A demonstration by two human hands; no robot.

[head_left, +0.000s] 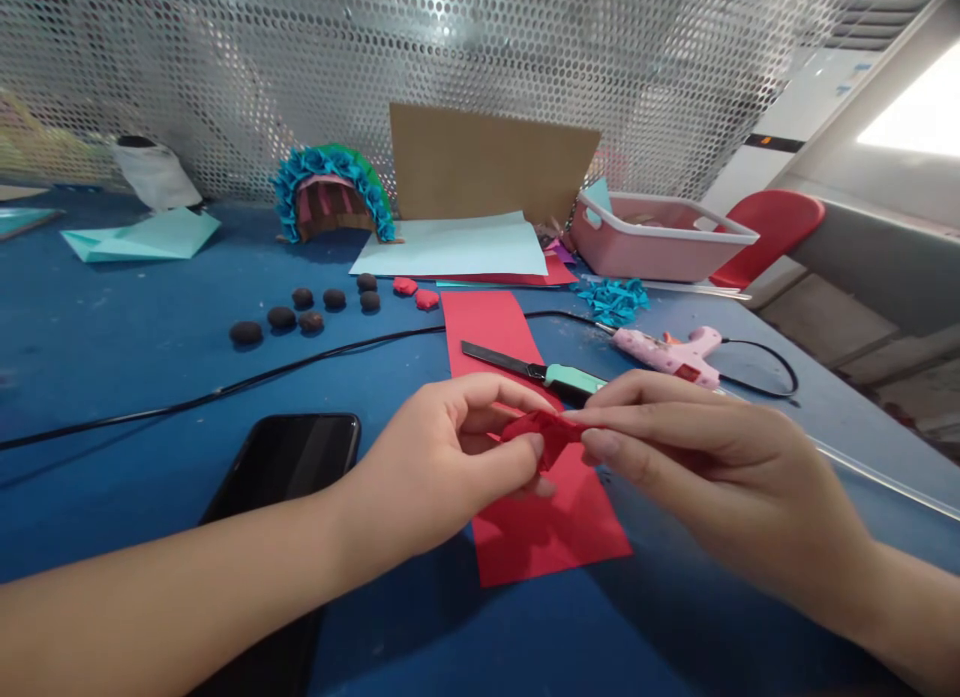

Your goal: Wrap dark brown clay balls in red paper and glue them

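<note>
Red folded piece (556,438) is being held over the red paper strip (551,537). Left hand (446,452) is pinching its left side, thumb and fingers clamped on it; right hand (739,467) is clamping its right end. Green-handled cutter (535,370) is lying across the strip, just beyond.

The small folded red paper piece (553,441) is creased and matt; the long red paper strip (551,537) is smooth. The black rectangular phone (300,459) has a glossy face, the pink pistol-shaped glue gun (664,355) looks plastic, the silver perforated metal panel (480,57) shines.
</note>
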